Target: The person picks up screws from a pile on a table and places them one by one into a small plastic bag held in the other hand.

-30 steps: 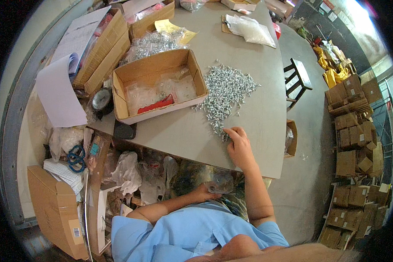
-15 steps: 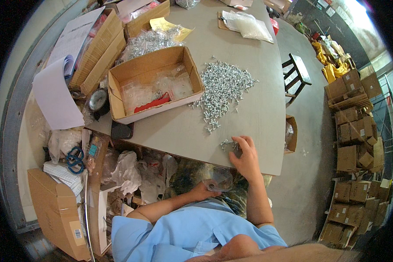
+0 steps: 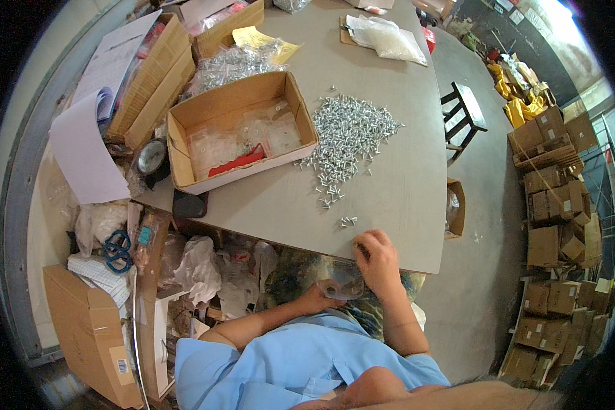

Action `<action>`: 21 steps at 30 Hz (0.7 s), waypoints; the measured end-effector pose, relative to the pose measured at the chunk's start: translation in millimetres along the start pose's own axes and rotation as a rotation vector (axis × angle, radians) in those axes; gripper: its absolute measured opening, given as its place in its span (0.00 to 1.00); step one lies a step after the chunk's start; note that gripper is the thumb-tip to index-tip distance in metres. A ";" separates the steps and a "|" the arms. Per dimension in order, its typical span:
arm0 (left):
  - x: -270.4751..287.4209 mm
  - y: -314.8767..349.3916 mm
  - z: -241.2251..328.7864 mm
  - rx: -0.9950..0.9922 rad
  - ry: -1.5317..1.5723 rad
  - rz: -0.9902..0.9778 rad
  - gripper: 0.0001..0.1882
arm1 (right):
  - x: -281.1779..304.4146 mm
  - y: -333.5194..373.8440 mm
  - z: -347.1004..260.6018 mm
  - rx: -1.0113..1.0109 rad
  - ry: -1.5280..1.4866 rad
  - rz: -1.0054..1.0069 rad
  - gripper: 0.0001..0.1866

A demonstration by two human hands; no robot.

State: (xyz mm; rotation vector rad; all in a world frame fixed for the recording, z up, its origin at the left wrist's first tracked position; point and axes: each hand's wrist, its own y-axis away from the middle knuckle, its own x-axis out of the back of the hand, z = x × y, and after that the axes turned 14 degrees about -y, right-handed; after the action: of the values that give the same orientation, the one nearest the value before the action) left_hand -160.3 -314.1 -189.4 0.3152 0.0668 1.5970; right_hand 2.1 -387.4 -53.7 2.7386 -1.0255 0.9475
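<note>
My left hand (image 3: 313, 299) is low in front of my body, below the table edge. Its fingers are closed on a clear plastic bag (image 3: 343, 283). At the table's near edge is my right hand (image 3: 378, 262), its fingers curled inward above the bag; what they hold, if anything, is hidden. Just beyond those fingers lies a small group of silver screws (image 3: 348, 221). Farther back on the grey table (image 3: 280, 212) spreads a large pile of the same screws (image 3: 352, 133).
Left of the pile stands an open cardboard box (image 3: 239, 174) holding small clear bags and a red item. Behind it are bagged metal parts (image 3: 236, 65). Blue-handled scissors (image 3: 117, 251) lie at the left. A black stool (image 3: 463, 119) stands right of the table.
My right hand has drawn back from the small group of screws toward the table edge, its fingers curling more. Fewer screws lie in that group. My left hand stays with the bag.
</note>
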 end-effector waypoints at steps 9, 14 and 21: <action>4.1 2.2 10.6 0.135 -0.001 -0.012 0.25 | 7.7 -33.7 -8.5 -0.010 -0.119 -0.007 0.15; 4.3 5.4 10.8 0.122 -0.033 0.033 0.28 | 1.8 -56.4 -1.7 0.140 -0.044 -0.176 0.17; 8.6 6.4 23.5 0.168 -0.093 0.011 0.26 | 6.3 -43.3 5.7 -0.008 -0.066 -0.046 0.09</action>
State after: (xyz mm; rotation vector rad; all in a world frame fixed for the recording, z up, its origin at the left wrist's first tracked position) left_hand -161.0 -309.5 -164.0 0.5208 0.1286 1.5884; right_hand 35.4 -358.9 -48.5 2.7920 -0.9683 0.8501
